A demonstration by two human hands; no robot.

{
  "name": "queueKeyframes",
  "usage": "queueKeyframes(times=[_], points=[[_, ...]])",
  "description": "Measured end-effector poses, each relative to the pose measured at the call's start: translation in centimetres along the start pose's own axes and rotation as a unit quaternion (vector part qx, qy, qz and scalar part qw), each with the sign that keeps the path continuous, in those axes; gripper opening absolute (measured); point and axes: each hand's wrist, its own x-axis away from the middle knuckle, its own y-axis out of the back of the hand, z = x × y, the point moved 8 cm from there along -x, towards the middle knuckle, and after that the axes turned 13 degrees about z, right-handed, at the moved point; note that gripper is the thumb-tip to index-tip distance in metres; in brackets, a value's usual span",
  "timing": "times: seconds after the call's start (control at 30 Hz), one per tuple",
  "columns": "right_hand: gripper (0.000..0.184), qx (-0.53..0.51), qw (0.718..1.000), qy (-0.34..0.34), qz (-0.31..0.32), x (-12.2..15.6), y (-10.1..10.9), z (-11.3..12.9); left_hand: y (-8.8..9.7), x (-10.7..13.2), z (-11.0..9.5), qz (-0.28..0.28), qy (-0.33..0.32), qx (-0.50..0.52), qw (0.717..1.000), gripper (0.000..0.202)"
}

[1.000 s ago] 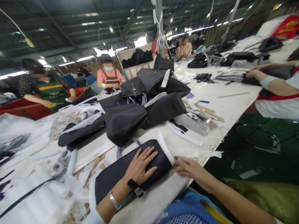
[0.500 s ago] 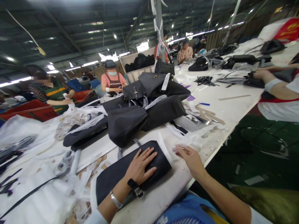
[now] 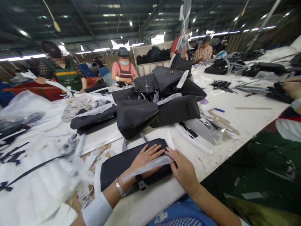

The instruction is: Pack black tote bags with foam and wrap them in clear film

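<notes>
A black handbag (image 3: 115,166) lies on the white table in front of me, with a buckled strap (image 3: 141,183) on its near side. My left hand (image 3: 145,160) rests flat on the bag, fingers stretched out. At the bag's right end my right hand (image 3: 183,169) grips one end of a thin translucent strip (image 3: 148,166). That strip trails leftward across the back of my left hand to the wrist. White padding (image 3: 169,141) shows along the bag's far right edge.
Several black bags (image 3: 138,116) are heaped behind the handbag. White foam rolls (image 3: 30,188) and paper scraps lie at left. A blue pen (image 3: 219,110) and cardboard strips (image 3: 223,121) lie at right. Co-workers, including one masked person (image 3: 124,67), are across the table.
My right hand has moved from beside the bag onto its right end, bringing the translucent strip over my left hand. The camera has turned, shifting the scene; one co-worker now raises white strips.
</notes>
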Motion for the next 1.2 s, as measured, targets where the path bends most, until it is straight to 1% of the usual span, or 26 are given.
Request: queueKeyframes(times=[0.1, 0.17, 0.27, 0.33, 0.43, 0.5, 0.57, 0.63, 0.7, 0.77, 0.83, 0.9, 0.97, 1.0, 1.03, 1.07, 1.1, 1.17, 1.2], points=[[0.047, 0.033, 0.997, 0.062, 0.031, -0.3, -0.7, 1.4, -0.1, 0.0, 0.1, -0.006, 0.004, 0.008, 1.0, 0.07], [0.044, 0.021, 0.996, 0.086, 0.03, -0.7, -0.9, 2.3, 0.2, 0.2, 0.0, -0.01, -0.001, 0.023, 1.0, 0.066], [0.042, -0.021, 0.996, 0.085, 0.018, -1.7, -1.4, 3.5, 0.9, 0.7, -0.4, -0.024, -0.015, 0.052, 0.998, 0.061], [0.041, -0.053, 0.996, 0.072, 0.02, -2.7, -2.2, 4.2, 1.1, 1.0, -0.5, -0.038, -0.026, 0.077, 0.996, 0.062], [0.042, -0.098, 0.992, 0.068, 0.049, -4.1, -3.8, 5.5, 0.7, 0.9, -0.5, -0.055, -0.031, 0.116, 0.991, 0.06], [0.043, -0.134, 0.983, 0.099, 0.08, -4.6, -4.8, 6.5, -0.1, 0.5, 0.0, -0.049, -0.028, 0.183, 0.982, 0.053], [0.043, -0.174, 0.971, 0.125, 0.106, -4.9, -5.2, 6.8, -0.6, 0.0, 0.7, -0.036, -0.027, 0.278, 0.959, 0.042], [0.04, -0.211, 0.962, 0.119, 0.127, -5.1, -5.4, 6.5, -0.6, -0.3, 1.7, -0.029, -0.034, 0.358, 0.933, 0.033], [0.038, -0.236, 0.956, 0.107, 0.141, -5.3, -5.4, 6.0, 0.1, -0.3, 2.8, -0.033, -0.045, 0.392, 0.918, 0.03], [0.038, -0.238, 0.953, 0.117, 0.15, -5.3, -5.4, 6.0, 0.9, 0.4, 4.3, -0.049, -0.039, 0.444, 0.894, 0.03], [0.039, -0.216, 0.954, 0.142, 0.152, -4.9, -5.7, 6.2, 1.8, 1.9, 6.1, -0.088, -0.001, 0.501, 0.861, 0.036], [0.041, -0.178, 0.956, 0.174, 0.153, -4.3, -6.3, 6.7, 2.5, 4.5, 7.5, -0.143, 0.057, 0.538, 0.829, 0.048], [0.043, -0.138, 0.957, 0.205, 0.151, -3.6, -6.9, 7.0, 3.0, 7.7, 7.9, -0.193, 0.124, 0.558, 0.798, 0.054], [0.044, -0.121, 0.957, 0.216, 0.152, -3.4, -7.2, 7.1, 3.0, 9.3, 7.8, -0.204, 0.162, 0.568, 0.781, 0.056], [0.045, -0.106, 0.957, 0.222, 0.152, -3.2, -7.5, 7.1, 2.9, 10.7, 7.4, -0.207, 0.198, 0.568, 0.771, 0.058], [0.046, -0.094, 0.958, 0.224, 0.154, -3.1, -7.7, 7.1, 3.0, 11.8, 6.8, -0.204, 0.23, 0.551, 0.776, 0.059], [0.046, -0.085, 0.958, 0.224, 0.157, -3.2, -7.9, 7.1, 3.2, 12.7, 6.1, -0.201, 0.257, 0.511, 0.796, 0.057], [0.046, -0.069, 0.957, 0.226, 0.167, -3.4, -8.2, 7.1, 4.0, 13.6, 4.6, -0.192, 0.294, 0.372, 0.859, 0.048], [0.046, -0.062, 0.956, 0.228, 0.173, -3.5, -8.3, 7.2, 4.4, 13.8, 4.0, -0.19, 0.308, 0.298, 0.883, 0.041]])
